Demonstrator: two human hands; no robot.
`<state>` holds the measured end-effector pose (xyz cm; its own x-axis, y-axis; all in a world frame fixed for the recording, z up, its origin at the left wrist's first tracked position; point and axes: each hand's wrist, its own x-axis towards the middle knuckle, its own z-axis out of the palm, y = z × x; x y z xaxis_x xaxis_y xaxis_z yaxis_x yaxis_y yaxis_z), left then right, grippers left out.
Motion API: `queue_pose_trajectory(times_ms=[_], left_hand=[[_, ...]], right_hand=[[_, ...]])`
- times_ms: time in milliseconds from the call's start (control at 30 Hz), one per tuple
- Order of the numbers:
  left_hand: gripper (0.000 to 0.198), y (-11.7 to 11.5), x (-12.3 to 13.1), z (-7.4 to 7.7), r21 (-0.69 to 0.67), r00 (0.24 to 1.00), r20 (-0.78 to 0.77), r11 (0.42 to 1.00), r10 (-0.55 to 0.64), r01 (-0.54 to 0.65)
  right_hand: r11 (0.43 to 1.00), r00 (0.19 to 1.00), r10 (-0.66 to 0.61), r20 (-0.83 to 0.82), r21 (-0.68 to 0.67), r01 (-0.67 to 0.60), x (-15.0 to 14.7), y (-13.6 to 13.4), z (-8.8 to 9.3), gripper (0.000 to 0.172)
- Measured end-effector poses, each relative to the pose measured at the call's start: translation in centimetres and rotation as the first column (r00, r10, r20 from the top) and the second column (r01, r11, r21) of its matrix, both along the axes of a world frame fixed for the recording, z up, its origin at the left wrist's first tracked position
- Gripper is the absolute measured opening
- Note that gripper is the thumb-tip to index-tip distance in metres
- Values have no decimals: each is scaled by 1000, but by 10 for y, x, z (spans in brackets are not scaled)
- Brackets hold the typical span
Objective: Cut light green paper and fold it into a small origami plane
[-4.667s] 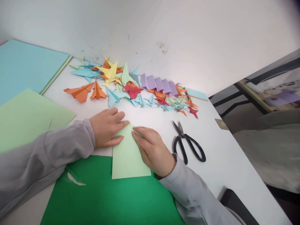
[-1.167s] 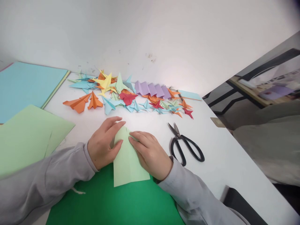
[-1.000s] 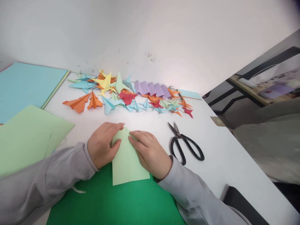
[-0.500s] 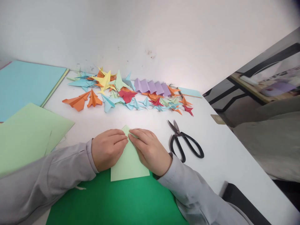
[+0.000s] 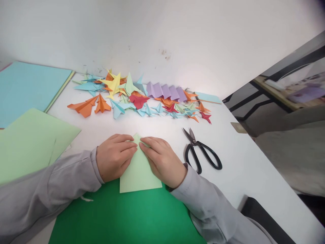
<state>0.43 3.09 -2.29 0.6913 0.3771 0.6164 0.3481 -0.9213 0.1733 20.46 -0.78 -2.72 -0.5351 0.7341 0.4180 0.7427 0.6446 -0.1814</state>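
A light green paper (image 5: 138, 174) folded to a point lies on the white table (image 5: 162, 130), its lower edge over a dark green sheet (image 5: 122, 217). My left hand (image 5: 115, 161) lies flat on its left flap with the fingers stretched toward the tip. On the right flap my right hand (image 5: 162, 161) presses down the same way, fingers extended. The fingertips of both hands almost meet near the paper's point.
Black scissors (image 5: 201, 154) lie just right of my right hand. A heap of coloured folded paper planes and stars (image 5: 142, 98) runs along the wall. Light green sheets (image 5: 30, 142) and a blue stack (image 5: 27, 88) lie at the left. The table edge drops off at the right.
My left hand folded the paper's left corner over and now presses it flat beside the right hand. The right hand has stayed on the right flap.
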Motion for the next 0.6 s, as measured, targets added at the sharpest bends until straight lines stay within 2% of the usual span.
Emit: queue_pose_trajectory(times_ms=[367,600], left_hand=[[19,2,-1,1,26,998,-21,998,-56,57],[22,0,-2,1,15,998,-56,1000,-16,17]], right_hand=[[1000,1000,5,-13,6,-4,0,-1,-1,30],[1000,1000,1,-8,7,-1,0,0,0,30]])
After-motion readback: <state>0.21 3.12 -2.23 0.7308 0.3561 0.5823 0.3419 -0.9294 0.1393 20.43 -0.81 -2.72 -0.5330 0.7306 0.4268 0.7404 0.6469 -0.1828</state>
